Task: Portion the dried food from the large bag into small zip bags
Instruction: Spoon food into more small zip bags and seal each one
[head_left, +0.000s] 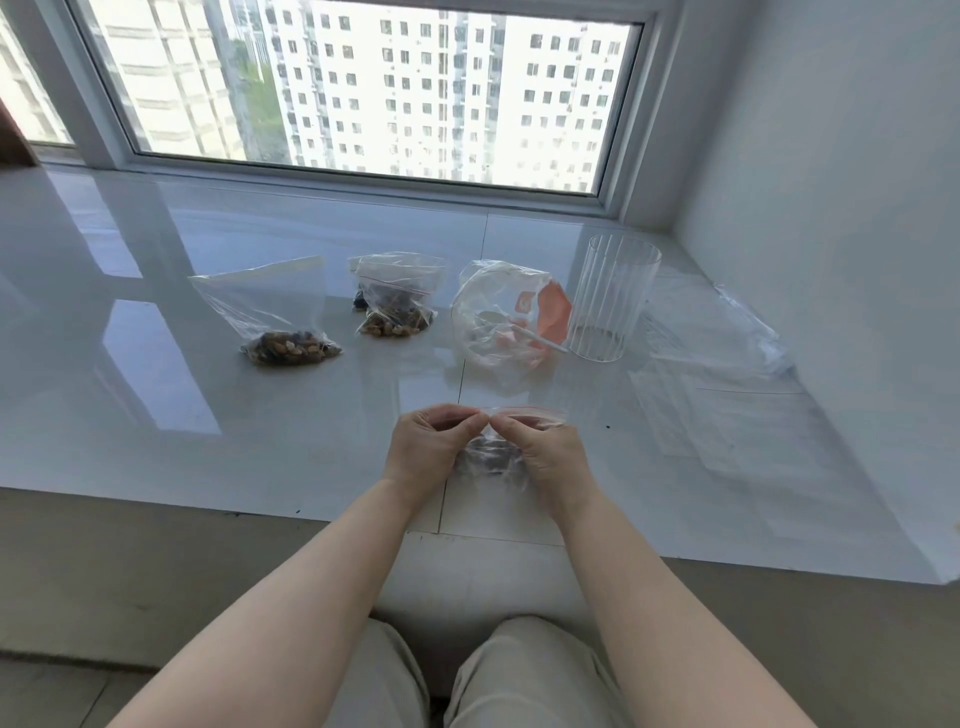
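Hands meet over a small zip bag (491, 457) held just above the near edge of the white sill (156, 415). The left hand (428, 449) and the right hand (545, 457) each pinch the bag's red-striped top edge, fingertips almost touching at the middle, while dark dried food shows through the plastic between the palms. Beyond the hands, slightly right, lies the large bag (506, 322), clear with an orange patch, a white spoon (519, 327) inside it. Just right of that stands a ribbed glass (613, 296), upright, with flat empty bags (727, 374) spread farther right. Beyond the left hand lie two filled bags, one (395, 301) near the large bag, another (280, 312) farther left.
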